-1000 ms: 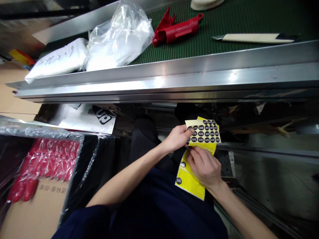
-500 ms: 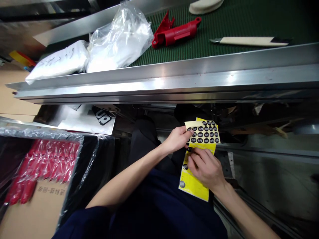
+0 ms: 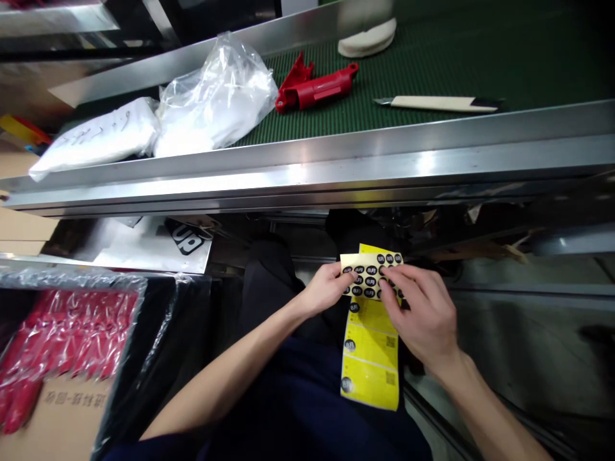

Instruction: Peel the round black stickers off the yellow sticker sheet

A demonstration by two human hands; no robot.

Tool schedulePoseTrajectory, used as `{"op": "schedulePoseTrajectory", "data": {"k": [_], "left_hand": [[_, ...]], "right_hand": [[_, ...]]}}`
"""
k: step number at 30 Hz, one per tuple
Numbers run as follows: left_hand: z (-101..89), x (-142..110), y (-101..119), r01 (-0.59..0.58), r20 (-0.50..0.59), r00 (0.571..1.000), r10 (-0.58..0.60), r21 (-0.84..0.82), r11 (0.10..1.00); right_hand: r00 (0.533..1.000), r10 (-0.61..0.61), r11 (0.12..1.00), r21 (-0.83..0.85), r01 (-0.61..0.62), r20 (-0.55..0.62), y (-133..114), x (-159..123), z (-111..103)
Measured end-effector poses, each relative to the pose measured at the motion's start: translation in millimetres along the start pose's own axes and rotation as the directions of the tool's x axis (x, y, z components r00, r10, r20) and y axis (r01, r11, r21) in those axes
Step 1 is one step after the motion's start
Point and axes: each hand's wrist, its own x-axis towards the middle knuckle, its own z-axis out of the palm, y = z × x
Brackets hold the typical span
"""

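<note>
Far left at nine o'clock, one lined box packed with red parts in plastic. Up at eleven o'clock on the green belt: two white bags, one red tool, one pale pad, and one knife out at one o'clock.

Centre, over the lap: the left hand pinches the sticker sheet by its left edge, thumb on top. Black dots sit in rows, some hidden; I can't count them. Below hangs a yellow label strip, three labels, each with one dot at its left.

The right hand lies on the sheet at three o'clock, fingertips curled over a dot. It looks like peeling; next comes a clean lift of one dot.
</note>
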Motion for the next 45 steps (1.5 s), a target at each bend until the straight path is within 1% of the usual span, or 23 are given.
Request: {"op": "schedulePoseTrajectory", "data": {"k": [3,6,9,11,13,18,22,25,27,29,31,34,37,39,42,45], "left_hand": [[-2.9,-1,1,0.020,-0.003,1.000,-0.020,-0.004,1.000],[-6.8,-1,3,0.067,0.004,0.998,-0.067,-0.024,0.997],[-9.9,-1,7,0.143,0.080,0.987,-0.139,-0.050,0.988],[-10.8,-1,9,0.175,0.124,0.978,-0.166,-0.064,0.982],[-11.1,0,10,0.187,0.129,0.976,-0.176,-0.079,0.979],[-12.9,3,5,0.233,0.098,0.970,-0.221,-0.129,0.964],[-16.7,2,5,0.262,0.138,0.961,-0.241,-0.167,0.950],[-18.5,1,6,0.265,0.168,0.957,-0.236,-0.175,0.948],[-18.5,1,5,0.257,0.166,0.959,-0.230,-0.163,0.953],[-17.7,0,4,0.249,0.143,0.963,-0.229,-0.144,0.958],[-16.7,0,2,0.248,0.126,0.965,-0.232,-0.131,0.960],[-15.9,-2,1,0.250,0.141,0.963,-0.232,-0.136,0.959],[-15.2,-5,2,0.256,0.179,0.958,-0.226,-0.166,0.952],[-14.3,-7,4,0.261,0.192,0.955,-0.227,-0.179,0.949],[-12.3,-8,5,0.255,0.176,0.959,-0.223,-0.185,0.949],[-10.2,-8,6,0.229,0.146,0.968,-0.202,-0.194,0.954]], "right_hand": [[0.999,0.046,0.999,-0.010,-0.046,0.029,14,9,7],[0.994,0.095,0.995,0.019,-0.096,0.055,22,8,14],[0.991,0.113,0.990,0.074,-0.118,0.076,21,4,19],[0.990,0.109,0.987,0.109,-0.118,0.088,18,2,20],[0.990,0.105,0.984,0.133,-0.117,0.094,16,1,21],[0.988,0.113,0.983,0.135,-0.126,0.102,19,2,22],[0.989,0.100,0.983,0.145,-0.115,0.112,22,3,21],[0.989,0.095,0.977,0.178,-0.114,0.114,21,4,19],[0.985,0.107,0.969,0.209,-0.134,0.135,19,5,18],[0.977,0.144,0.951,0.249,-0.180,0.158,16,5,16],[0.962,0.207,0.920,0.300,-0.252,0.176,14,6,14],[0.921,0.309,0.842,0.381,-0.381,0.238,16,6,11],[0.878,0.344,0.767,0.440,-0.467,0.332,22,5,10],[0.866,0.346,0.750,0.447,-0.487,0.361,25,4,10],[0.876,0.323,0.786,0.414,-0.460,0.359,24,5,7],[0.912,0.241,0.860,0.361,-0.360,0.333,19,6,2]]}}
